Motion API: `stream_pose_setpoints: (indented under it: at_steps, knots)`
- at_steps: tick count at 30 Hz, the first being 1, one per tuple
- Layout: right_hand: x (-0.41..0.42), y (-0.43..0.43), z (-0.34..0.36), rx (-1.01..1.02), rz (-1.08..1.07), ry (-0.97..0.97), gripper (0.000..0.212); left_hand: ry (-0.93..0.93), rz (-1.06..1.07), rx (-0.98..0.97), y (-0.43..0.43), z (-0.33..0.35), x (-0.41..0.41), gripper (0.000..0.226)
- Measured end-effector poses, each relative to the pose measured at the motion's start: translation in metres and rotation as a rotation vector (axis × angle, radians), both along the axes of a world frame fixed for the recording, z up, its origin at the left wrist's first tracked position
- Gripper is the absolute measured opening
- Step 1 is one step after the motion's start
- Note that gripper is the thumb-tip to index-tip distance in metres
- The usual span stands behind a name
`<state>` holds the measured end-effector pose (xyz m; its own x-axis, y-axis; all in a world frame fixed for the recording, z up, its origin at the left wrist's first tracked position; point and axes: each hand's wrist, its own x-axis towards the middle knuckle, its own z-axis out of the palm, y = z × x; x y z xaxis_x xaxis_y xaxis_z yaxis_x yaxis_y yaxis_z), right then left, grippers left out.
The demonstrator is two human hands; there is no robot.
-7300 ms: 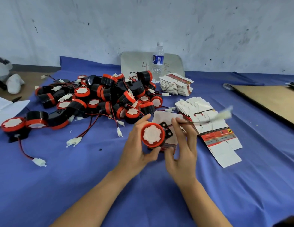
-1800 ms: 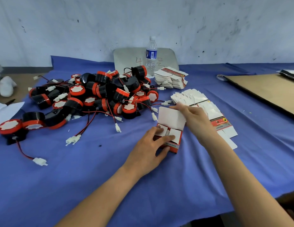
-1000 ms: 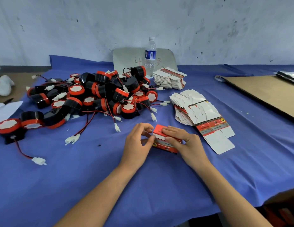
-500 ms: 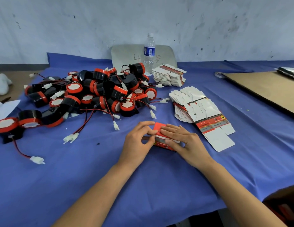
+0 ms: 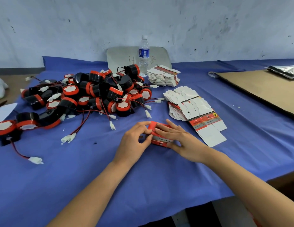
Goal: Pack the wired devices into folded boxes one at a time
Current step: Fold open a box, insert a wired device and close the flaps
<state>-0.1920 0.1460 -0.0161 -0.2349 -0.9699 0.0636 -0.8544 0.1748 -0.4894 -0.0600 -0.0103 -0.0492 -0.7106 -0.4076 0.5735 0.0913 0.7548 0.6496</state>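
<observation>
Now the left hand point(image 5: 134, 141) pinches the box point(image 5: 161, 141) flap, fingers curled; the right hand point(image 5: 184, 143), fingers straight, presses the top. Tuck squarely.

Device once in L hand point(image 5: 134, 141) now boxed (out of sight), box point(image 5: 160, 140) flap closed, L pinching its end, R hand point(image 5: 184, 141) pressing its top.
</observation>
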Motion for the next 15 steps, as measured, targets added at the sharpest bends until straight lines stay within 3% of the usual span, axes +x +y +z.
stream_pose_setpoints:
  at_steps: [4,8,12,15]
  knots:
    - [-0.008,0.001,0.009,0.165,0.061,0.131,0.07,-0.015,0.03,-0.164,-0.002,0.0,0.002,0.004]
    - [0.0,-0.002,0.003,-0.104,-0.03,-0.075,0.055,-0.092,0.02,-0.212,0.0,-0.001,0.001,0.017]
    - [0.013,-0.006,-0.024,-0.338,-0.133,0.124,0.054,-0.188,-0.042,-0.168,0.006,0.0,0.004,0.058]
    - [0.012,-0.008,-0.024,-0.353,-0.148,0.162,0.053,-0.236,-0.034,-0.221,0.011,0.002,0.004,0.058]
